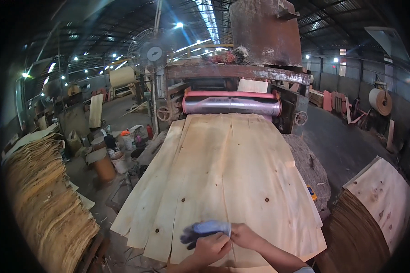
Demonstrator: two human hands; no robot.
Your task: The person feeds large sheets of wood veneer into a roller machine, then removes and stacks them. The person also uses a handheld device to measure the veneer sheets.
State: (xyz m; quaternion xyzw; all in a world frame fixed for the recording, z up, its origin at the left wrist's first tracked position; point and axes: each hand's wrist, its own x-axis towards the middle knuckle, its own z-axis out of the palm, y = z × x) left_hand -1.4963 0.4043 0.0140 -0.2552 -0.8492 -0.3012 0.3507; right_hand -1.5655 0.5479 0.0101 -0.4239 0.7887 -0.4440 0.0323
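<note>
A work glove (208,227), pale blue with dark fingers, is held above the near edge of a pile of wood veneer sheets (223,159). My left hand (210,249) is closed just below it, thumb and fingers pinched at the cuff. From the right, my right hand (244,236) grips the cuff end, its fingertips partly hidden. Both hands are bare. The pale veneer, with dark knots and lengthwise splits, stretches away to a roller machine (232,105) with a shiny roller and a red bar.
Stacked veneer stands at left (50,200) and right (382,200). Handwheels (164,113) flank the machine, and a caged fan (154,53) is beside it. Buckets (119,162) and a brown drum (104,167) crowd the left floor. A yellow device (311,193) lies right of the veneer.
</note>
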